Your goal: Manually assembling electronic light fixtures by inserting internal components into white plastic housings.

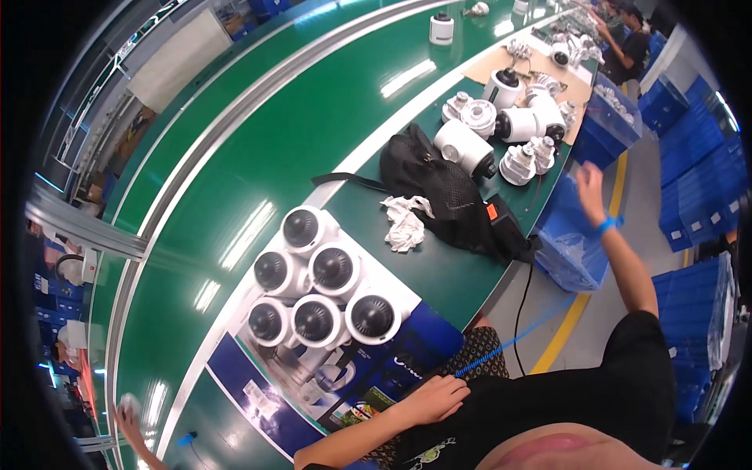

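My left hand [435, 400] rests against the front of my black shirt, fingers loosely extended and holding nothing visible. Stretched out to the right, my right hand [590, 186] is raised beside the bench edge near the white camera parts, touching none of them. Its fingers look slightly apart and nothing shows in them. A blue wristband [609, 225] circles that wrist. Several white dome cameras [316, 319] with black domes stand grouped on a printed blue and white cardboard sheet [270, 407]. White camera housings [464, 147] and white bracket parts [518, 163] lie farther along the bench.
A black mesh bag [439, 188] and crumpled white paper [405, 223] lie mid-bench. The green conveyor [196, 188] runs alongside. Blue bins [576, 243] stand off the right edge, near a blue coiled cord [501, 345]. Another person's hand [129, 423] holds something white at lower left.
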Demonstrator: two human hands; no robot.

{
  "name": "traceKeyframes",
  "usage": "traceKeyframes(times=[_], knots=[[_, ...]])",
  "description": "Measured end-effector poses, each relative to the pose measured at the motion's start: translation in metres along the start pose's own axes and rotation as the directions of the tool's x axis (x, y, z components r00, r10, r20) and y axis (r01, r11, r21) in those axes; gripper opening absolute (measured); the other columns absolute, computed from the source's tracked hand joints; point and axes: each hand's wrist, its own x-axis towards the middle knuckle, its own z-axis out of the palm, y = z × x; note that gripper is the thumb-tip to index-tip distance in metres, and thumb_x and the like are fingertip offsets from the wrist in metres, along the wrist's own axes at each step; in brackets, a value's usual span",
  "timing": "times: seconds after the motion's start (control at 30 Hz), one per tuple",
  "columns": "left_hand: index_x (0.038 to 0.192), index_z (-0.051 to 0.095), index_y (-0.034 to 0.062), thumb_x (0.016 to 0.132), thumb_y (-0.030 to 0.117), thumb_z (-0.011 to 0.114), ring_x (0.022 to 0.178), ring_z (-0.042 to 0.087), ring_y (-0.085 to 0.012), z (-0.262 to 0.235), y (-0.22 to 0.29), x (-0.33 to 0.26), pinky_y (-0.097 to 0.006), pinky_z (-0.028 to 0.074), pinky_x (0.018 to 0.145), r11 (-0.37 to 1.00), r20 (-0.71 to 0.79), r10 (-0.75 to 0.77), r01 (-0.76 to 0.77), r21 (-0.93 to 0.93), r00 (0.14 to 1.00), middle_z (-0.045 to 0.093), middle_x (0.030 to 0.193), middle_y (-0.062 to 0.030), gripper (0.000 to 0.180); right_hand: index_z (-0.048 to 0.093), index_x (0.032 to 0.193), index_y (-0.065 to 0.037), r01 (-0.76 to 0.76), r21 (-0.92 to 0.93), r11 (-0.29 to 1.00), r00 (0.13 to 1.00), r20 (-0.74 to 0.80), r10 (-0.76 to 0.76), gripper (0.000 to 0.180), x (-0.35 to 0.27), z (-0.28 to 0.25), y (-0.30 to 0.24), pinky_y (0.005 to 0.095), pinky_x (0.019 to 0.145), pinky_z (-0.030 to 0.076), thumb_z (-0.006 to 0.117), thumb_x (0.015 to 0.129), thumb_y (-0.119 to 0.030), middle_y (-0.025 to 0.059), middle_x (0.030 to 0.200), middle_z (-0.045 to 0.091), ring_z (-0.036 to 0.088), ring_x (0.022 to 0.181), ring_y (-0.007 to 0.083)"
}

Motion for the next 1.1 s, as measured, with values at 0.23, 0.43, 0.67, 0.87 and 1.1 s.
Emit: traceKeyframes(times=[0.23, 0.43, 0.67, 0.87, 1.1], knots=[[0.104, 0.055, 0.004, 0.084, 0.013, 0.06, 0.084, 0.059, -0.0295, -0.007, 0.006, -0.012, -0.038, 0.05, 0.071, 0.989, -0.037, 0.145, -0.146, -0.032, 0.989, 0.058, 0.09, -0.012, 0.023, 0.042, 0.132, -0.005, -0.428, 0.367, 0.826, 0.11, 0.928, -0.355, 0.05, -0.208, -0.155, -0.247, 0.0365, 0.095, 0.043, 0.059, 0.089, -0.025, 0.0102, 0.12, 0.054, 0.053, 0.111, 0.0209], [0.099, 0.057, 0.0049, 0.08, 0.01, 0.062, 0.082, 0.058, -0.0295, -0.009, 0.016, -0.017, -0.038, 0.049, 0.069, 0.993, -0.159, 0.105, -0.112, -0.033, 0.982, 0.056, 0.087, -0.0114, 0.02, 0.055, 0.111, 0.0, -0.352, 0.604, 0.715, 0.309, 0.796, -0.52, 0.029, -0.38, -0.113, -0.372, 0.0383, 0.091, 0.042, 0.058, 0.086, -0.017, 0.0174, 0.11, 0.058, 0.053, 0.109, 0.0273], [0.099, 0.056, 0.0035, 0.084, 0.019, 0.061, 0.085, 0.056, -0.0345, -0.009, 0.014, -0.019, -0.041, 0.048, 0.073, 0.994, -0.213, 0.08, -0.063, 0.086, 0.974, 0.055, 0.093, -0.016, 0.022, 0.062, 0.093, 0.001, -0.448, 0.66, 0.603, 0.606, 0.72, -0.338, 0.02, -0.373, -0.096, -0.365, 0.0364, 0.074, 0.049, 0.06, 0.082, -0.015, 0.0149, 0.089, 0.065, 0.061, 0.085, 0.0252], [0.093, 0.057, 0.0047, 0.084, 0.019, 0.06, 0.081, 0.06, -0.037, -0.003, 0.007, -0.021, -0.046, 0.049, 0.068, 0.984, -0.004, -0.076, 0.076, 0.163, 0.997, 0.061, 0.086, -0.016, 0.017, 0.064, 0.085, -0.002, -0.507, 0.508, 0.696, 0.638, 0.765, -0.094, 0.014, -0.349, -0.136, -0.341, 0.031, 0.058, 0.047, 0.063, 0.081, -0.015, 0.0122, 0.069, 0.062, 0.059, 0.062, 0.0159], [0.081, 0.055, 0.0043, 0.089, 0.028, 0.056, 0.071, 0.059, -0.0402, -0.006, 0.014, -0.021, -0.05, 0.046, 0.062, 0.981, 0.087, -0.082, 0.065, 0.185, 0.993, 0.06, 0.073, -0.0192, 0.026, 0.063, 0.074, -0.007, -0.307, 0.288, 0.907, 0.841, 0.528, 0.117, 0.017, -0.354, -0.115, -0.297, 0.0392, 0.05, 0.045, 0.066, 0.081, -0.022, 0.0142, 0.06, 0.058, 0.059, 0.055, 0.0327]])
